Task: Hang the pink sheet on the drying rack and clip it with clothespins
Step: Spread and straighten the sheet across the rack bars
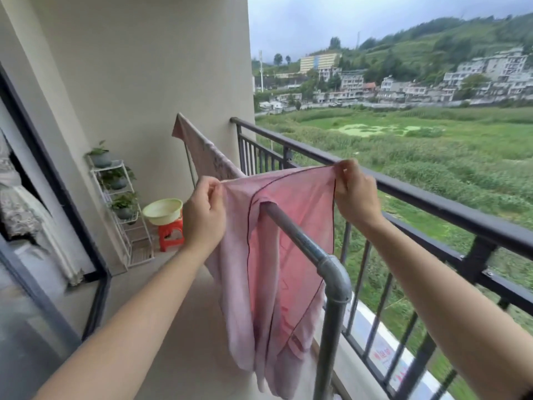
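The pink sheet [291, 235] with dark piping hangs over the grey metal bar of the drying rack [302, 241], which runs from the wall toward me and bends down at an elbow. My left hand [204, 215] pinches the sheet's upper edge on the left of the bar. My right hand [356, 194] pinches the same edge on the right, so the edge is stretched taut above the bar. The farther part of the sheet lies along the bar up to the wall. No clothespins are in view.
A black balcony railing [432, 197] runs close along the right of the rack. At the far wall stand a white plant shelf [124, 215] with pots and a pale green basin [163, 210] on a red stool [171, 233]. A dark-framed glass door [57, 203] is at left.
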### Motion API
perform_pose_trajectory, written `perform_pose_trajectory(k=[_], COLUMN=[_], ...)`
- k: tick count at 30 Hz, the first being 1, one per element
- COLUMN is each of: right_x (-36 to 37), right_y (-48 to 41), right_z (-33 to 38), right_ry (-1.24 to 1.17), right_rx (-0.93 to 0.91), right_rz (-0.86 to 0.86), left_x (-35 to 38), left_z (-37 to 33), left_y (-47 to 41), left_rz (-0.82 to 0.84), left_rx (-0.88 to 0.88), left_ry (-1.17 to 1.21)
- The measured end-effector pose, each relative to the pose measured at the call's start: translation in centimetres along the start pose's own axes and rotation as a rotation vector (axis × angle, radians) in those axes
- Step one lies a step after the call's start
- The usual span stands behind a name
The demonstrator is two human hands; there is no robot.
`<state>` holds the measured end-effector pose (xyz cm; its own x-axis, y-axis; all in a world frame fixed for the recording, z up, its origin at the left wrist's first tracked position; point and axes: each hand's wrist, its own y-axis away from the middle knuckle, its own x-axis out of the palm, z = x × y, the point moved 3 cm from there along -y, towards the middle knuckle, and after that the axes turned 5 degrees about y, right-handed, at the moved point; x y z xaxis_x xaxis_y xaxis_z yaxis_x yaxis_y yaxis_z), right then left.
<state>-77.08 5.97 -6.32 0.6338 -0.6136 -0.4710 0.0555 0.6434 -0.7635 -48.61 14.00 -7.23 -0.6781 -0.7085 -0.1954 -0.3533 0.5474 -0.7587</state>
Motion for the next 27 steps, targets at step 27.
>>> perform_pose_trajectory(k=[27], right_x=[-6.1], right_y=[21.3], right_z=[-7.6], right_ry=[0.312], right_rx=[-0.107], right_rz=[0.360], left_x=[-4.5], left_z=[5.2], left_y=[28.4], left_rz=[0.347], left_rx=[-0.574], left_ry=[-0.608])
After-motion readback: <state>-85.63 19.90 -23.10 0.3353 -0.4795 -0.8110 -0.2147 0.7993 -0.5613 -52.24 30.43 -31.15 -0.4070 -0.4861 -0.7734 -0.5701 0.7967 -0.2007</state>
